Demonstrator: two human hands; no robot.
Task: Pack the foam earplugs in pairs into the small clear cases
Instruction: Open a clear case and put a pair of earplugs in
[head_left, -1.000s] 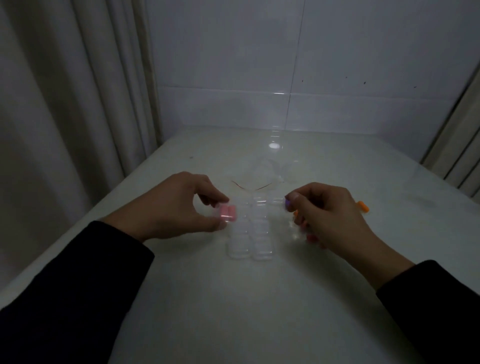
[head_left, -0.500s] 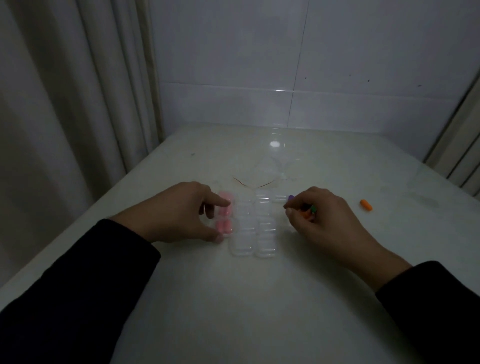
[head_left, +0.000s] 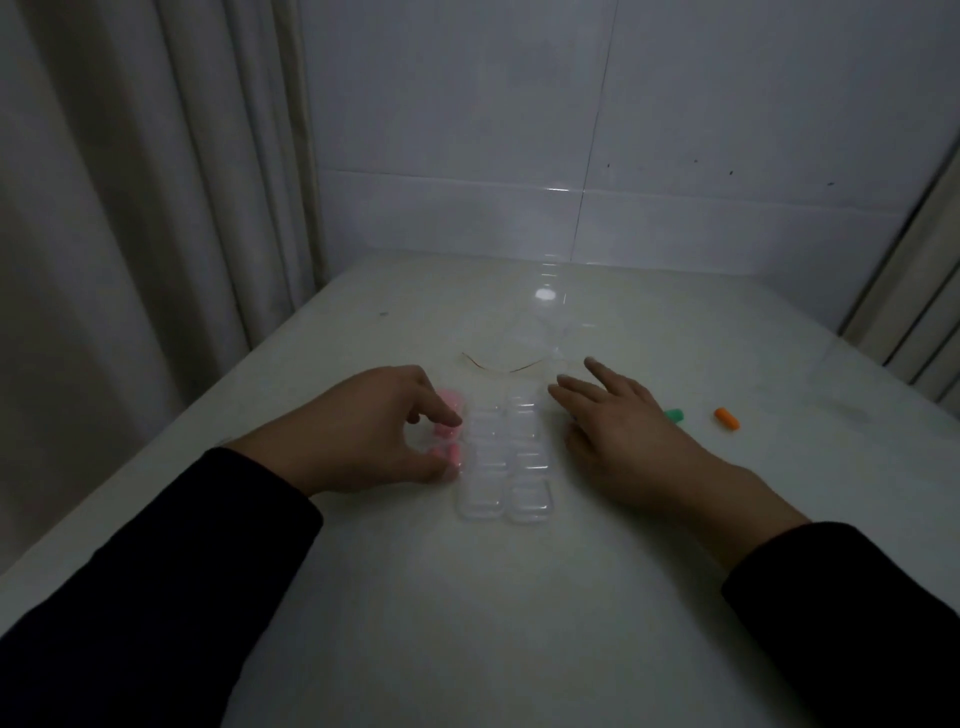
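Observation:
Several small clear cases (head_left: 503, 457) lie in two rows on the white table (head_left: 467, 623). To their left are cases with pink earplugs (head_left: 448, 400) inside. My left hand (head_left: 374, 431) pinches one pink-filled case (head_left: 447, 454) between thumb and forefinger, on the table. My right hand (head_left: 623, 431) lies flat, palm down, fingers spread, just right of the clear rows; anything under it is hidden. A green earplug (head_left: 674, 414) peeks out beside that hand and an orange earplug (head_left: 727, 419) lies further right.
A crumpled clear plastic bag (head_left: 540, 338) with a thin tan band (head_left: 498, 366) lies behind the cases. Tiled wall stands at the back, a curtain (head_left: 130, 208) along the table's left edge, another curtain at the far right.
My left hand set the pink-filled case down beside the clear rows. My right hand opened from a pinch and flattened on the table; a green earplug now shows beside it.

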